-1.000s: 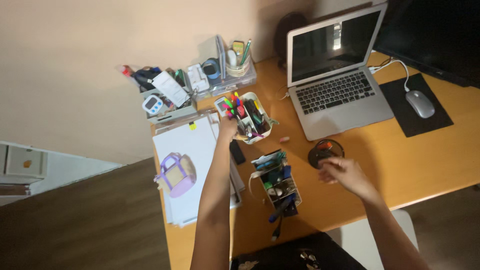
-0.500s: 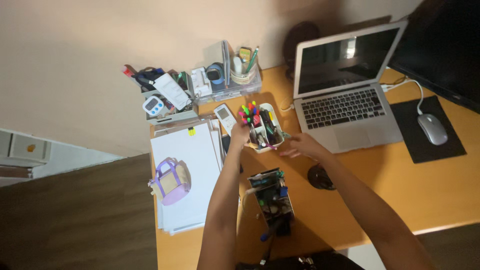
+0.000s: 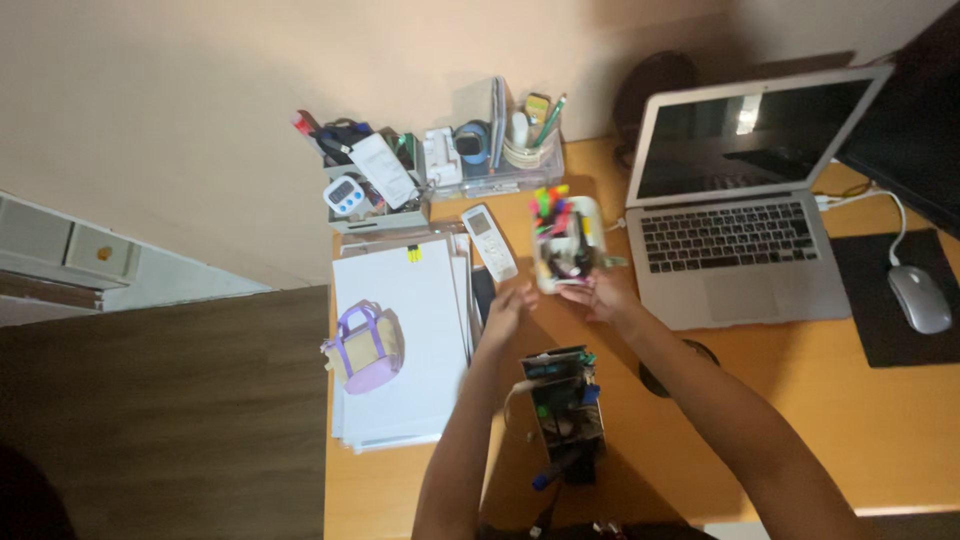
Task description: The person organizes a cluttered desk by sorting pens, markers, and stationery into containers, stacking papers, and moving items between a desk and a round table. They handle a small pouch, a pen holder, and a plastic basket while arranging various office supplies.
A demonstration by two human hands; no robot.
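1. White pen cup (image 3: 566,248) full of coloured markers, upright on the wooden worktop (image 3: 800,420), just left of the open laptop (image 3: 735,200).
2. Right hand (image 3: 603,297) at the near right edge of the pen cup, fingers curled against its rim; whether truly gripping, cannot tell through the blur.
3. Left hand (image 3: 508,308) just near-left of the pen cup, fingers loosely spread and blurred, holding nothing visible, apparently not touching the cup.
4. White remote control (image 3: 489,240) flat just left of the pen cup, lying at a slant.
5. Stack of white paper (image 3: 400,350) further left of the pen cup, with a small lilac and cream toy handbag (image 3: 366,346) sitting on it.
6. Second organiser (image 3: 563,410) holding pens and small items, nearer than the pen cup, between the two forearms.
7. Clear tray of desk clutter (image 3: 490,150) behind the pen cup, against the wall, with a small white digital timer (image 3: 344,195) at its left end.
8. Grey mouse (image 3: 918,298) on a black mat (image 3: 880,330), well apart from the pen cup, beyond the laptop.
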